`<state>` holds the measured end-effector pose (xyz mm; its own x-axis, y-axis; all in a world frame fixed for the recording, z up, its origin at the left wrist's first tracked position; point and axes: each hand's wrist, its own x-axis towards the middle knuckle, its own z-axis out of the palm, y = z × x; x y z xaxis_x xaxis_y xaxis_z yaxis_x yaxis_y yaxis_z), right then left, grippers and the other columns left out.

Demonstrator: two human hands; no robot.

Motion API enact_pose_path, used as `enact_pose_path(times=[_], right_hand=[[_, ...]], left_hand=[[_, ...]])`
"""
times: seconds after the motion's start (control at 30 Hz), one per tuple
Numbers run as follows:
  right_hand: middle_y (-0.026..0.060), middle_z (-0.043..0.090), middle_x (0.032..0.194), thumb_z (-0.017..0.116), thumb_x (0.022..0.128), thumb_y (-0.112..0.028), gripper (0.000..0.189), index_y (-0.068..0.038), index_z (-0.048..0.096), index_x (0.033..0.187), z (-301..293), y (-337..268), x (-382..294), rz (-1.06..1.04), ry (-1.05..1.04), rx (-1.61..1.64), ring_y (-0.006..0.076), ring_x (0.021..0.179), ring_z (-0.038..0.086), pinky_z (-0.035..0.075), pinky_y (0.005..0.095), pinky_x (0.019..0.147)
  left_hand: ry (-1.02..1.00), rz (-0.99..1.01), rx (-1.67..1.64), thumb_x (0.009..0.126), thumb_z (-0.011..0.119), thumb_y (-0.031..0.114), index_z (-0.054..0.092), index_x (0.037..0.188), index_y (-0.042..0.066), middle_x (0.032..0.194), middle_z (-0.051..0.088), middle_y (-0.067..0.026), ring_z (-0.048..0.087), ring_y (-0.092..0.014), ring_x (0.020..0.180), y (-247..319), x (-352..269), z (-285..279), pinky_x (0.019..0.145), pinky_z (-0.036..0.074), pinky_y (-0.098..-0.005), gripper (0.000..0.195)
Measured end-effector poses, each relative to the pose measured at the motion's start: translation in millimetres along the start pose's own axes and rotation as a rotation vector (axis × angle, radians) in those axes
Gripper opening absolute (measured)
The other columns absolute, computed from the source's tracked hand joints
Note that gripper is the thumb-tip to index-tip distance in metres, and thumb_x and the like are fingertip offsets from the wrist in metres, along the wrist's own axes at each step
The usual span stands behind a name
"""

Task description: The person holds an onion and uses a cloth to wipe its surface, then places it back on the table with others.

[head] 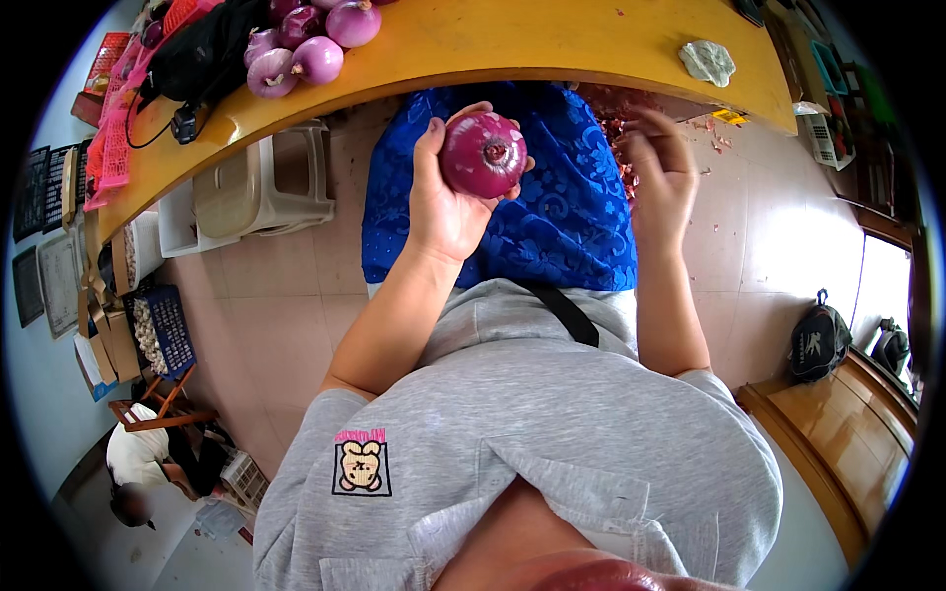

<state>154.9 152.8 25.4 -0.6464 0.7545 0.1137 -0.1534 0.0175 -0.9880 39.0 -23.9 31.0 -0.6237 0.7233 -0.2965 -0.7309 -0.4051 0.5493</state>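
A purple-red onion (482, 155) rests in my left hand (451, 199), its fingers wrapped around the sides and its root or stem end facing up. The onion's surface is glossy, with pale patches. Off to the right, over the edge of my lap, my right hand (661, 170) is blurred by motion. Its fingers are bent and somewhat apart, and I see nothing held in them. Below both hands a blue floral cloth (547, 221) covers my lap. Dry onion skins (624, 125) lie in a heap on the right, partly hidden behind that hand.
Several purple onions (318, 59) sit on the wooden table (517, 44), beside a black bag (199, 59) and pink netting (114, 140). A crumpled pale cloth or wad (707, 63) lies at the right. Plastic stools (259, 177) stand under the table's left. Another person (140, 451) is at lower left.
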Motion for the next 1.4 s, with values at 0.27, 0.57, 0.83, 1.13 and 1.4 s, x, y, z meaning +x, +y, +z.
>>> enact_pose_path(times=[0.27,0.57,0.83,1.13,1.4], right_hand=[[0.0092,0.061,0.086,0.073,0.072,-0.001,0.028,-0.005,0.069,0.099,61.4,-28.3,-15.6,-0.464,-0.398,-0.364,0.022,0.076,0.063,0.052,0.0294,0.066],[0.0085,0.059,0.077,0.073,0.069,-0.002,0.016,-0.004,0.062,0.081,65.7,-24.5,-21.9,-0.563,-0.346,-0.435,0.0258,0.069,0.059,0.05,0.0324,0.061],[0.0046,0.057,0.075,0.064,0.08,0.0,0.007,-0.001,0.059,0.084,66.6,-21.9,-30.5,-0.171,-0.382,-0.117,0.0151,0.068,0.058,0.049,0.0275,0.063],[0.0005,0.06,0.083,0.061,0.089,-0.007,0.007,-0.001,0.061,0.091,37.4,-16.5,-7.8,0.19,-0.24,0.258,0.0064,0.071,0.053,0.044,0.0204,0.065],[0.01,0.061,0.086,0.071,0.074,0.0,0.022,0.0,0.065,0.095,50.8,-34.6,-22.6,-0.3,-0.44,-0.321,0.0193,0.077,0.062,0.051,0.0286,0.068]], left_hand=[[0.091,0.129,0.101,0.093,0.043,0.048,0.05,0.122,0.01,0.11,0.061,-0.0108,0.062,-0.021,0.095,-0.5,-8.7,8.1,0.067,0.055,-0.0318,0.048],[0.126,0.282,0.238,0.091,0.047,0.048,0.048,0.122,0.004,0.112,0.058,-0.0158,0.057,-0.025,0.103,-4.9,-13.7,11.2,0.093,0.045,-0.037,0.054],[0.113,0.267,0.199,0.092,0.044,0.051,0.049,0.121,0.004,0.111,0.06,-0.0165,0.06,-0.026,0.098,-6.6,-15.7,14.2,0.083,0.049,-0.0358,0.056],[0.006,0.001,-0.02,0.091,0.039,0.056,0.05,0.122,0.007,0.11,0.061,-0.0153,0.064,-0.031,0.081,0.2,-17.1,11.1,0.053,0.049,-0.0333,0.059],[0.142,0.037,0.058,0.092,0.038,0.056,0.051,0.123,0.012,0.111,0.061,-0.012,0.06,-0.024,0.095,-8.1,-15.1,9.0,0.068,0.05,-0.0338,0.055]])
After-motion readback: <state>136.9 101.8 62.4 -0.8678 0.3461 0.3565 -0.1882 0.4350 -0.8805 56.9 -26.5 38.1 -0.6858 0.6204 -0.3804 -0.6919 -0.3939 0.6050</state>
